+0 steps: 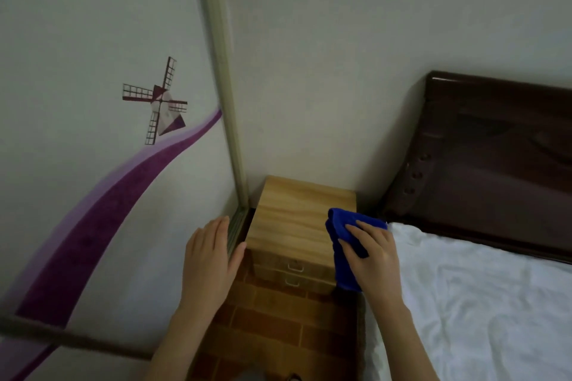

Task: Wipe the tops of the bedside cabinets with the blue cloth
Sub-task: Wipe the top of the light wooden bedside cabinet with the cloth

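Note:
A light wooden bedside cabinet (294, 213) stands in the corner between the wardrobe and the bed, its bare top facing up and two drawers showing at the front. The blue cloth (342, 241) is bunched over the cabinet's right front corner and hangs down its side. My right hand (371, 254) lies on the cloth and grips it, fingers pointing toward the wall. Flat and empty, my left hand (209, 257) hovers with spread fingers just left of the cabinet's front left corner, over the wardrobe's door track.
A wardrobe sliding door (93, 164) with a windmill and purple band fills the left. The bed with white sheet (479, 303) and dark brown headboard (495, 158) lies close on the right. Brick-pattern floor (272, 325) runs in the narrow gap below.

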